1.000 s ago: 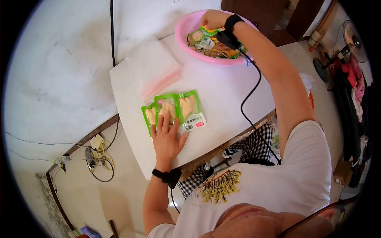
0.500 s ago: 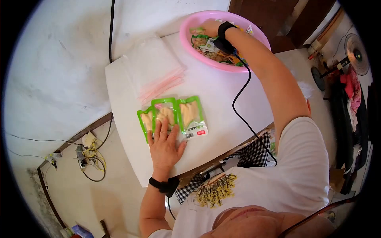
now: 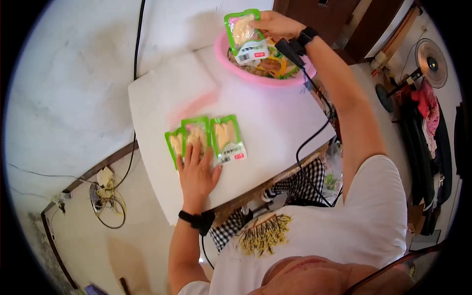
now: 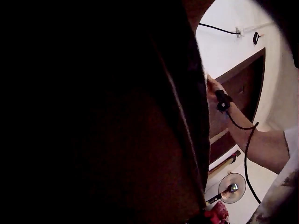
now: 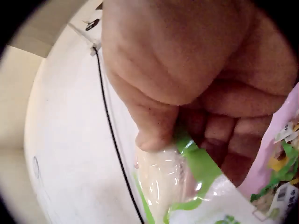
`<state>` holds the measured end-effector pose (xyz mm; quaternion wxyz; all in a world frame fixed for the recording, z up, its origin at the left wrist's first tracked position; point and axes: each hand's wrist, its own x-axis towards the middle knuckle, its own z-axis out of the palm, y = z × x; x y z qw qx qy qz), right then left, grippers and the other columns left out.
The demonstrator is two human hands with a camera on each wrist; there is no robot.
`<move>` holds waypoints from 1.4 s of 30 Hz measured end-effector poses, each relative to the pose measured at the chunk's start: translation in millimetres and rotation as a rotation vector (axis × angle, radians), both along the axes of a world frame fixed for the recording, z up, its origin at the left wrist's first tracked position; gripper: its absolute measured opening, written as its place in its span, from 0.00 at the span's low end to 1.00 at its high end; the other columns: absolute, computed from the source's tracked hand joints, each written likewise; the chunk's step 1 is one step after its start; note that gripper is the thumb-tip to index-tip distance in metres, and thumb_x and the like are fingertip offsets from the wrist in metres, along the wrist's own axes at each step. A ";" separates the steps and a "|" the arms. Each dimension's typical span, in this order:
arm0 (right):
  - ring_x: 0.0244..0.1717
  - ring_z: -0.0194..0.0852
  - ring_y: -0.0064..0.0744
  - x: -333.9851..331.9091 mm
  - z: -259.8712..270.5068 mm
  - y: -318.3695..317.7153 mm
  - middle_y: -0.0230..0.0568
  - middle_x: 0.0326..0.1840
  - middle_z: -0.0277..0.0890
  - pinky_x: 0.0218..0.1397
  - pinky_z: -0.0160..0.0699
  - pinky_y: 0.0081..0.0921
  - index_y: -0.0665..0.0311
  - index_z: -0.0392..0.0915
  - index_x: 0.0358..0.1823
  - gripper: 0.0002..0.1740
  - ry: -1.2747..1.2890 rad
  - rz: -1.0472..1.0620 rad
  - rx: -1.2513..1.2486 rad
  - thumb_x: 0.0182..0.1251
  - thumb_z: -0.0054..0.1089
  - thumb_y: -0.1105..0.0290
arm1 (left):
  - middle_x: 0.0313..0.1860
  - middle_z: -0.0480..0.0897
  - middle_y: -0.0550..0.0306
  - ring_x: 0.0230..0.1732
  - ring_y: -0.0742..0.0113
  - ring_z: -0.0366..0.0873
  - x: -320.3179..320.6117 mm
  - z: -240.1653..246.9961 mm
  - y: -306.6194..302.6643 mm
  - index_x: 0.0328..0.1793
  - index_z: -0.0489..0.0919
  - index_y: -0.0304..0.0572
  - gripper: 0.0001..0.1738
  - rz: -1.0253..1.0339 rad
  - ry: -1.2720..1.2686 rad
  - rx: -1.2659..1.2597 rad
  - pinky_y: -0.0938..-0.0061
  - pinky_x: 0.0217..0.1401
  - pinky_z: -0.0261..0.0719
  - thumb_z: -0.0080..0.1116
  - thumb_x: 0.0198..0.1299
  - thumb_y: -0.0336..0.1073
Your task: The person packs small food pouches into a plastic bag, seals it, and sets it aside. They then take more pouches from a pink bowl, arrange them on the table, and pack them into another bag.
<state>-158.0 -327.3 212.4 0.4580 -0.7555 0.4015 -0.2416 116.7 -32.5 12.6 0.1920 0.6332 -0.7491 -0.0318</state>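
My right hand [image 3: 278, 24] pinches a green-edged clear food packet [image 3: 243, 33] by its side, thumb on the front, above the near-left rim of a pink basin [image 3: 231, 69]. Pale pieces that look like chicken feet show through its window; the right wrist view gives the packet [image 5: 161, 182] close up under the thumb. My left hand [image 3: 197, 179] lies with spread, straight fingers on the middle packet [image 3: 196, 129] on the white table. Partly under that one is a left packet [image 3: 175, 142], and a third packet [image 3: 226, 135] lies at its right. The left wrist view is mostly dark.
Clear plastic bags with pink zip edges [image 3: 194, 105] lie on the table [image 3: 275, 123] against the wall. More mixed packets [image 3: 273, 66] fill the basin. A black cable [image 3: 314, 135] hangs from the right wrist across the table. A fan [image 3: 431, 64] stands at the far right.
My right hand has come up out of the basin with a packet, toward the wall side. The left hand keeps its place on the packets; the head view has shifted slightly.
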 end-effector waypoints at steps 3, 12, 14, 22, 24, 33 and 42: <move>0.31 0.71 0.15 1.6 -27.6 24.2 0.24 0.33 0.78 0.34 0.73 0.17 0.64 0.78 0.48 0.15 0.002 0.145 -0.095 0.72 0.55 0.60 | 0.72 0.66 0.49 0.74 0.48 0.59 3.0 -7.3 -2.9 0.61 0.77 0.50 0.28 -0.008 -0.043 -0.021 0.40 0.71 0.53 0.61 0.54 0.50; 0.46 0.73 0.51 41.0 -146.0 135.9 0.55 0.45 0.76 0.51 0.73 0.36 0.72 0.74 0.49 0.20 0.730 0.230 -0.745 0.67 0.57 0.59 | 0.72 0.67 0.50 0.72 0.47 0.61 1.6 -15.9 -1.2 0.60 0.78 0.51 0.27 -0.004 -0.038 -0.136 0.43 0.71 0.55 0.60 0.55 0.51; 0.49 0.73 0.55 47.1 -157.5 144.3 0.58 0.48 0.75 0.53 0.73 0.38 0.72 0.74 0.51 0.23 0.718 0.228 -0.568 0.66 0.58 0.58 | 0.72 0.67 0.50 0.73 0.47 0.61 2.5 -18.1 -0.5 0.61 0.78 0.52 0.28 0.001 -0.021 -0.136 0.43 0.72 0.54 0.61 0.54 0.50; 0.57 0.66 0.54 13.5 -162.1 160.1 0.58 0.57 0.68 0.61 0.68 0.39 0.58 0.67 0.68 0.39 0.642 0.322 -0.476 0.52 0.67 0.61 | 0.72 0.67 0.50 0.73 0.48 0.60 3.5 -18.4 -0.7 0.62 0.78 0.55 0.29 0.012 -0.007 -0.145 0.42 0.72 0.52 0.61 0.53 0.52; 0.59 0.64 0.57 17.5 -167.0 178.6 0.57 0.58 0.66 0.62 0.67 0.40 0.58 0.66 0.69 0.42 0.662 0.333 -0.532 0.48 0.70 0.62 | 0.73 0.66 0.50 0.75 0.47 0.58 4.0 -17.1 0.9 0.63 0.77 0.56 0.30 0.016 0.001 -0.161 0.40 0.72 0.50 0.61 0.53 0.54; 0.57 0.70 0.55 67.1 -178.7 162.2 0.57 0.55 0.68 0.60 0.71 0.39 0.59 0.73 0.62 0.30 0.566 0.185 -0.506 0.56 0.65 0.60 | 0.73 0.65 0.50 0.74 0.50 0.58 3.6 -8.8 3.6 0.64 0.76 0.60 0.32 -0.008 -0.062 -0.100 0.36 0.73 0.45 0.58 0.55 0.60; 0.54 0.73 0.47 159.4 -178.0 47.3 0.46 0.50 0.76 0.57 0.72 0.41 0.57 0.80 0.49 0.17 0.489 0.245 -0.815 0.57 0.59 0.63 | 0.71 0.67 0.50 0.73 0.49 0.59 5.0 -11.8 1.9 0.64 0.76 0.56 0.32 0.004 0.032 -0.062 0.38 0.73 0.46 0.59 0.54 0.58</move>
